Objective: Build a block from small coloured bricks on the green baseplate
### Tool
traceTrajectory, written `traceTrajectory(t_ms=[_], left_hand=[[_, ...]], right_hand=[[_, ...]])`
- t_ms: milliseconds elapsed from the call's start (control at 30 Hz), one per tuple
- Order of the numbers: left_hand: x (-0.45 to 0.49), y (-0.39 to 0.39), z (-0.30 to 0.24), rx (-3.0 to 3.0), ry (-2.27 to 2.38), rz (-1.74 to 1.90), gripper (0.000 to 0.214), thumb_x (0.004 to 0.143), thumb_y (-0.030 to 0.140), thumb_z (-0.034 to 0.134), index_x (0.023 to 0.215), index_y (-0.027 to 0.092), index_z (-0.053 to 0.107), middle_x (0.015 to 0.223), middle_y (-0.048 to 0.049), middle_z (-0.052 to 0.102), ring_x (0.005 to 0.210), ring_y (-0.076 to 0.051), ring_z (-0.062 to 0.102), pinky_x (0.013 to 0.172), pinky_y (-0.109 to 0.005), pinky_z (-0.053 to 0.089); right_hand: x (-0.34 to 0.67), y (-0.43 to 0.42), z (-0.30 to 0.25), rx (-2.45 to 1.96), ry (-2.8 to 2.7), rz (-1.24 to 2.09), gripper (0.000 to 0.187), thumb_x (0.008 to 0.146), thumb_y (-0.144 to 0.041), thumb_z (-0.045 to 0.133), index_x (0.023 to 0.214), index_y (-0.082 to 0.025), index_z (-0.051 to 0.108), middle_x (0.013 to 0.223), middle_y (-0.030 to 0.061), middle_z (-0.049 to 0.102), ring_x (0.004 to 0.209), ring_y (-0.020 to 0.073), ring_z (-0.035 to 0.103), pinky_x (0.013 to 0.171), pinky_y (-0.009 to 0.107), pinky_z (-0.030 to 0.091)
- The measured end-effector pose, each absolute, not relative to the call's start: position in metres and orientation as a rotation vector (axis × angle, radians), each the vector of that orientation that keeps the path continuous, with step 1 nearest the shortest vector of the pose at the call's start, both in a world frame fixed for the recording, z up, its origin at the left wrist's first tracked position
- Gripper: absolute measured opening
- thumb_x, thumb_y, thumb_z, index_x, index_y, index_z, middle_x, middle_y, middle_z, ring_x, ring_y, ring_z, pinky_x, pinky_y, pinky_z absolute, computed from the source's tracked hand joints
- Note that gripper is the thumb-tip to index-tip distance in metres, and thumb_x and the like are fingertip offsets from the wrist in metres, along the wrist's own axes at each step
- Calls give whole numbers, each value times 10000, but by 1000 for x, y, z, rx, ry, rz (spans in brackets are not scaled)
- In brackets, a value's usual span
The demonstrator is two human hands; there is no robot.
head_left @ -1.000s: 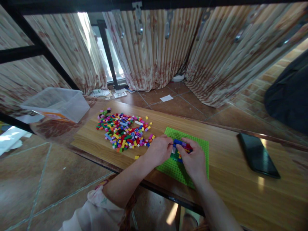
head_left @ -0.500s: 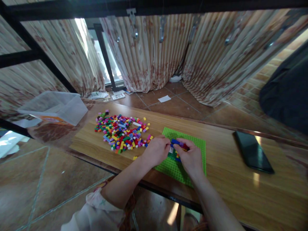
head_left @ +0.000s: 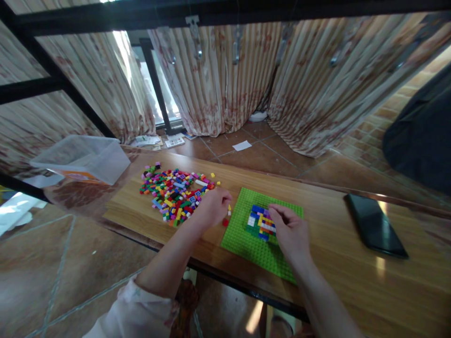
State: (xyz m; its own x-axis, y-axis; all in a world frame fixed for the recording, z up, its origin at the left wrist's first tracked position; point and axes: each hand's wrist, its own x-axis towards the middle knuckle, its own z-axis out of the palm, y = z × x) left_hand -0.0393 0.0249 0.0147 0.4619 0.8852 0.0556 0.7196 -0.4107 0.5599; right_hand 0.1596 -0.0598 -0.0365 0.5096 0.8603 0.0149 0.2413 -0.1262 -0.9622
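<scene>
A green studded baseplate (head_left: 243,244) lies on the wooden table. On it is a low build of toy bricks (head_left: 260,221) in blue, white, green, yellow and red. My right hand (head_left: 291,230) is over the plate's right half, thumb and fingertips together at the build's right edge; whatever they pinch is hidden. My left hand (head_left: 214,206) hovers at the right side of a pile of loose toy bricks (head_left: 176,195), with its fingers curled in. I cannot make out anything in them. A few small bricks (head_left: 226,221) lie between this hand and the plate.
A black phone (head_left: 375,225) lies on the table (head_left: 331,253) to the right. A clear plastic bin (head_left: 84,159) stands at the far left. Curtains (head_left: 225,80) hang behind the table, and a dark metal bar (head_left: 232,14) crosses overhead.
My left hand has moved left from the build to the brick pile, with its fingers curled. My right hand has shifted slightly right and down, and more of the build shows.
</scene>
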Motion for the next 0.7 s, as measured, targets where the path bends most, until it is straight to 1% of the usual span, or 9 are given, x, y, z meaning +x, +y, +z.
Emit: traceTrajectory(t_ms=[133,233,333,467,567,700], left_hand=[[-44,27,13,2292,1494,444,278,836,80,467,852,143,737,859,-71,726,807,-175,647,819,-293,495],[-47,28,13,2303,1517,451,285,831,63,464,869,142,734,897,-82,722,857,-183,649,859,-309,496],[-52,29,15,2285,1501,434,273,820,72,491,886,159,741,904,-73,726,866,-184,656,843,-305,501],[-60,29,16,2288,1409,317,279,773,81,548,924,189,756,875,-51,728,800,-178,655,786,-291,509],[-62,27,13,2373,1365,279,276,749,83,573,894,214,769,923,-51,718,855,-190,645,823,-302,505],[-58,26,9,2441,1350,244,260,752,92,567,853,216,773,908,-60,693,881,-211,633,848,-320,498]], right_hand=[[158,-61,-36,-1685,-973,704,424,781,-543,632,972,-182,745,956,86,746,830,234,677,789,401,546],[157,-61,-36,-1709,-984,698,413,780,-535,637,976,-187,745,952,82,744,835,234,675,798,407,540],[158,-61,-35,-1727,-994,677,406,782,-530,636,970,-188,747,930,78,744,824,234,676,798,409,538],[158,-61,-36,-1720,-1014,679,402,783,-529,633,959,-186,747,923,83,745,810,234,676,771,398,541],[157,-61,-36,-1721,-1029,670,397,784,-532,633,950,-190,748,912,79,746,802,232,676,768,395,539],[157,-61,-35,-1728,-1020,667,378,787,-517,633,939,-190,747,907,74,744,803,228,674,780,396,533]])
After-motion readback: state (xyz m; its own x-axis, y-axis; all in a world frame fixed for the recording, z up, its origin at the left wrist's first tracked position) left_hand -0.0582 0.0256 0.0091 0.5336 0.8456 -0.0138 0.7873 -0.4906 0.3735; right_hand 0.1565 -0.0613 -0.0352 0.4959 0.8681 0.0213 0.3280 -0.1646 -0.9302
